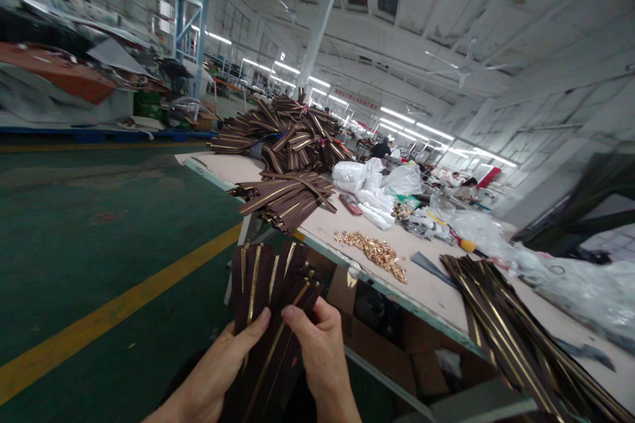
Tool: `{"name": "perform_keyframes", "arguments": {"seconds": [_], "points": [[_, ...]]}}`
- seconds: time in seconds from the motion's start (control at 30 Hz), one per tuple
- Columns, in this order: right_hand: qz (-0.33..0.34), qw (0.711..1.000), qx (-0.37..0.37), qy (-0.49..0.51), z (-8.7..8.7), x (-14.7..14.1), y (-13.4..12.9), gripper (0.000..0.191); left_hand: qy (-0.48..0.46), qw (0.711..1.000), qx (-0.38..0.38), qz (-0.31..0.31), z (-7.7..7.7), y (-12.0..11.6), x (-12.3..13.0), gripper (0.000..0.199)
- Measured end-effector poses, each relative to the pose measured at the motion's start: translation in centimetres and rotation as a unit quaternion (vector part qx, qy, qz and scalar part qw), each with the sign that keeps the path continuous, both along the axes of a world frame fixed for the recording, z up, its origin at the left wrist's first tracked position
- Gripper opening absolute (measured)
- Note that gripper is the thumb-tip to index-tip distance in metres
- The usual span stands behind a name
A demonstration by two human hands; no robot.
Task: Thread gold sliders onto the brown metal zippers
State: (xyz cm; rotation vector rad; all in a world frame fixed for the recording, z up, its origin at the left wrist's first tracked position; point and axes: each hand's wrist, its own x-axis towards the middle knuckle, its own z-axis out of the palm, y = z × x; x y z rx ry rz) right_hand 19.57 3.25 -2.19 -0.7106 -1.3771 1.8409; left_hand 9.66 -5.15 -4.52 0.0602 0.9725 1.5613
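Note:
In front of me I hold a fanned bundle of dark brown zippers (265, 284) with gold teeth, beside the table's near edge. My left hand (231, 350) is closed on the bundle from the left, its thumb lying across the tapes. From the right, my right hand (315, 337) pinches the bundle's right-hand strips, thumb on top and fingers curled behind. The lower part of the bundle drops between my hands and is partly hidden. On the table, a small heap of gold-coloured metal pieces (377, 252) lies just beyond the bundle.
The table (322, 234) carries a big pile of brown zippers (288, 135), a nearer stack (288, 198), and more zippers (520, 324) overhanging at right. Clear plastic bags (377, 185) and a red device (350, 204) sit behind. Cardboard boxes (381, 344) stand underneath. Green floor (99, 211) lies left.

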Motion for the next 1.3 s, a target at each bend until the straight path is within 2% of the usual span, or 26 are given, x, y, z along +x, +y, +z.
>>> {"name": "perform_keyframes", "arguments": {"seconds": [0.13, 0.3, 0.4, 0.5, 0.67, 0.83, 1.03, 1.17, 1.3], "points": [[-0.036, 0.999, 0.014, 0.013, -0.2, -0.1, -0.2, 0.029, -0.017, 1.0, -0.003, -0.001, 0.2, -0.1, 0.3, 0.052], [-0.077, 0.996, 0.027, 0.046, -1.8, 0.0, -0.4, 0.027, -0.048, 0.999, -0.007, 0.007, 0.7, -0.1, 0.5, 0.038], [-0.05, 0.997, -0.004, 0.061, -2.2, 0.4, -0.3, 0.029, -0.016, 0.999, -0.028, 0.01, 1.0, -0.2, 0.4, 0.038], [-0.033, 0.996, -0.014, 0.082, -1.9, 0.8, -0.2, 0.027, 0.044, 0.998, -0.046, 0.011, 1.0, -0.3, 0.5, 0.043], [-0.057, 0.995, 0.013, 0.084, -1.5, 0.6, -0.1, 0.029, 0.083, 0.996, 0.016, -0.014, -0.3, -0.5, 0.9, 0.049], [-0.09, 0.989, -0.003, 0.115, -2.0, 0.0, -0.3, 0.04, 0.086, 0.996, -0.004, 0.013, -1.4, -0.3, 1.0, 0.047], [-0.095, 0.99, -0.012, 0.104, -2.1, 0.5, -0.1, 0.037, 0.125, 0.991, -0.028, 0.026, -0.7, -0.2, 1.2, 0.037], [-0.076, 0.992, -0.025, 0.096, -2.2, 0.9, 0.0, 0.037, 0.13, 0.991, -0.007, 0.015, -0.2, -0.1, 1.2, 0.037], [-0.079, 0.993, -0.007, 0.088, -2.1, 0.9, -0.2, 0.035, 0.164, 0.986, 0.008, 0.01, -0.1, 0.1, 1.1, 0.027]]}}
